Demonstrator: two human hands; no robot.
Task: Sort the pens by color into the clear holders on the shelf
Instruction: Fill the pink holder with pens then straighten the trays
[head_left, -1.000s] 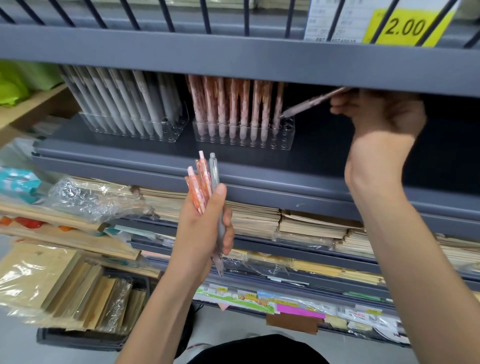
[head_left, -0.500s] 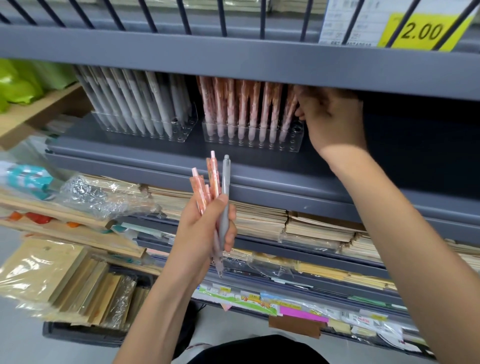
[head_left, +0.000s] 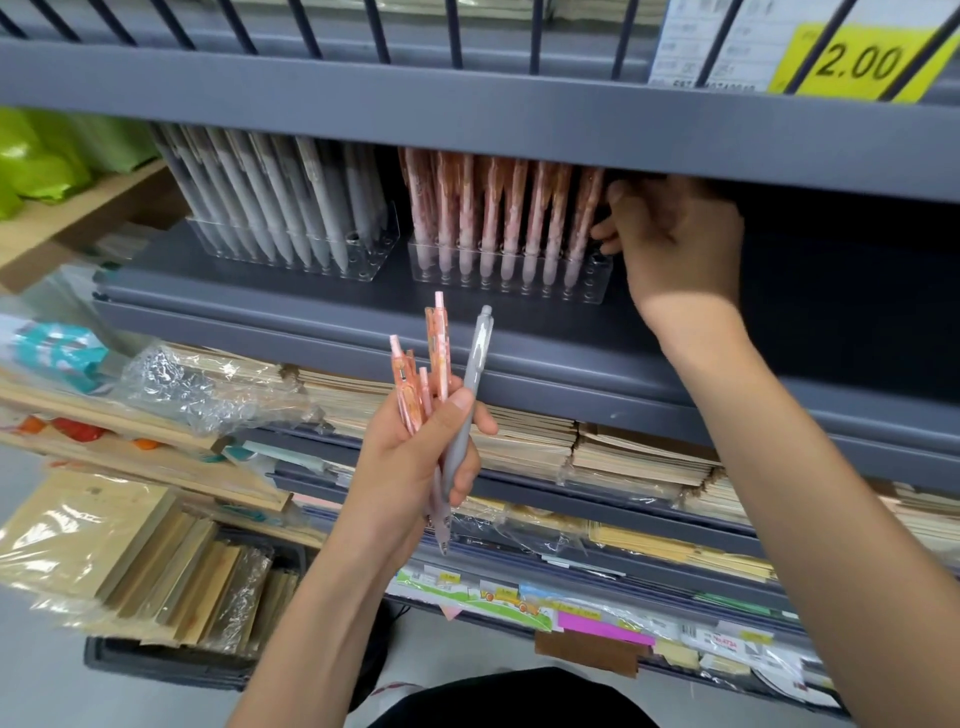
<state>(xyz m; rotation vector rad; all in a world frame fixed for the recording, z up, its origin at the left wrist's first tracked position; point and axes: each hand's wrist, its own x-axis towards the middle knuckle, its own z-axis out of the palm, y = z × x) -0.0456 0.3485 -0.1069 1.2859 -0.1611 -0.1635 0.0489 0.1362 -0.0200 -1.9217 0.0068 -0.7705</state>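
Observation:
My left hand (head_left: 415, 462) grips a bundle of pens in front of the shelves: several orange-pink pens (head_left: 421, 374) and one grey pen (head_left: 467, 405), tips down. On the dark shelf two clear holders stand side by side. The left holder (head_left: 332, 260) carries grey pens (head_left: 291, 202). The right holder (head_left: 587, 291) carries orange-pink pens (head_left: 498, 208). My right hand (head_left: 675, 239) is under the upper shelf at the right end of the right holder, its fingers curled at the rightmost orange-pink pen (head_left: 584, 218) standing there.
The upper shelf's grey edge (head_left: 467, 109) hangs low over the pen tops, with a yellow 2.00 price tag (head_left: 857, 62). Stacks of brown notebooks (head_left: 623, 457) fill the shelves below. Wrapped paper packs (head_left: 104, 545) lie at lower left. The shelf right of the holders is dark.
My right hand brought a pinkish pen in from the right and set it into the right holder's end row. The left hand's bundle stayed about where it was.

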